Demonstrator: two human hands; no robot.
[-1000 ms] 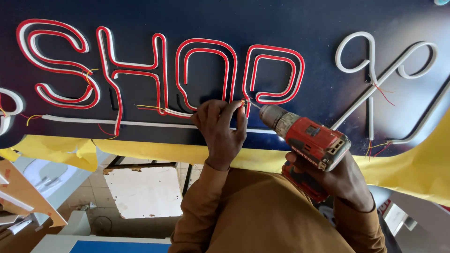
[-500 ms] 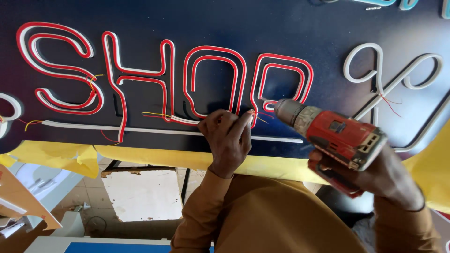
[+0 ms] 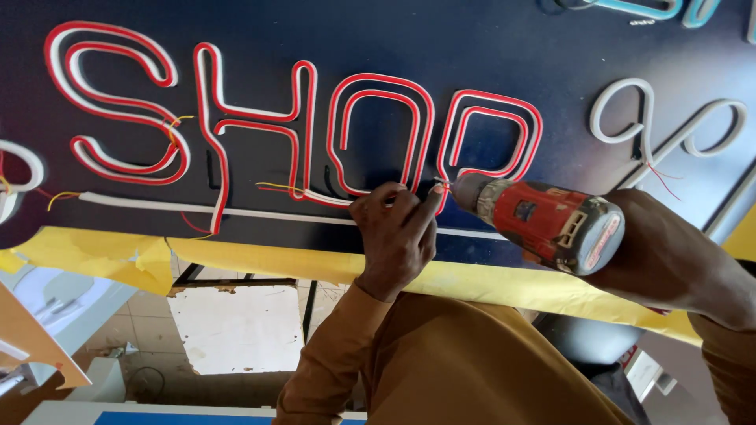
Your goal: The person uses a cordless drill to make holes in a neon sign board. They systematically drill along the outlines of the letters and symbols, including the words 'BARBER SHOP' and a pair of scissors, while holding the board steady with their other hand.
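Red-and-white tubing (image 3: pixel 370 134) bent into large letters is seen fixed across a dark sign panel (image 3: pixel 472 47), and the work is centred at the foot of the last letter. There a red cordless drill (image 3: pixel 543 222) is gripped in the right hand (image 3: pixel 669 256), fingers closed around its handle, with the bit tip brought against the tube just beside the left hand (image 3: pixel 398 232). The left hand is pressed to the panel, its fingertips pinched on the tube end close to the bit; whether a screw or clip is held there cannot be told.

Most of the lettering appears already seated, as does a white underline strip (image 3: pixel 260 214) running below it. Loose yellow wire ends (image 3: pixel 272 187) and thin red leads (image 3: pixel 657 171) are left sticking out at several points, so the wiring is judged unfinished, and the fixing at the last letter is judged still in hand. Unlit white script shapes (image 3: pixel 669 126) are mounted further to the right.

Yellow masking paper (image 3: pixel 102 256) is folded along the panel's lower edge, which lies directly under both wrists. Beyond that edge a tiled floor (image 3: pixel 150 315) and a white board (image 3: pixel 236 327) are visible well below. Open panel surface is left above and to the left of the hands; to the right, the drill body is crowded near the white script.
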